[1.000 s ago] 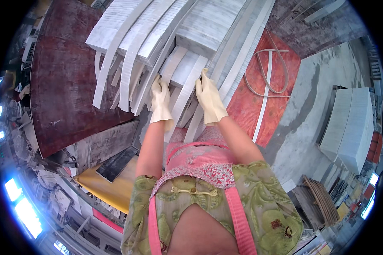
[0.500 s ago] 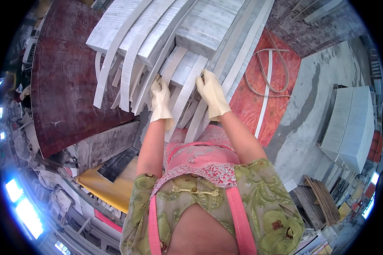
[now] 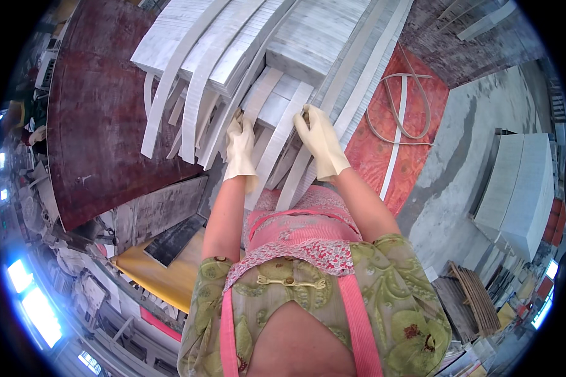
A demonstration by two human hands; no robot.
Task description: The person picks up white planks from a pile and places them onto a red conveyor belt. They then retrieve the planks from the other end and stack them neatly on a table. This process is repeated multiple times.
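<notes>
Both my hands wear cream rubber gloves and reach up to a low stack of white-grey marbled slabs (image 3: 275, 112). My left hand (image 3: 239, 141) is closed, fingers curled against the stack's left edge. On the opposite edge my right hand (image 3: 321, 137) bends its fingers and thumb around the corner. Pale flat straps (image 3: 280, 135) lie over the slabs and hang down toward my apron. My fingertips' undersides are hidden. Behind stands a taller stack of the same slabs (image 3: 317, 38), and to its left another strapped stack (image 3: 182, 47).
A dark red board (image 3: 94, 125) stretches along the left. On the right, a looped strap (image 3: 399, 103) lies on a red patterned board (image 3: 374, 157). Farther right, a pale block-shaped stack (image 3: 516, 188) stands on the grey floor (image 3: 443, 169). A yellow surface (image 3: 163, 276) lies lower left.
The view has shifted slightly, so the stacks sit a little further right and lower. Both hands keep their places at the low stack's edges, with the right one's fingers slightly more curled.
</notes>
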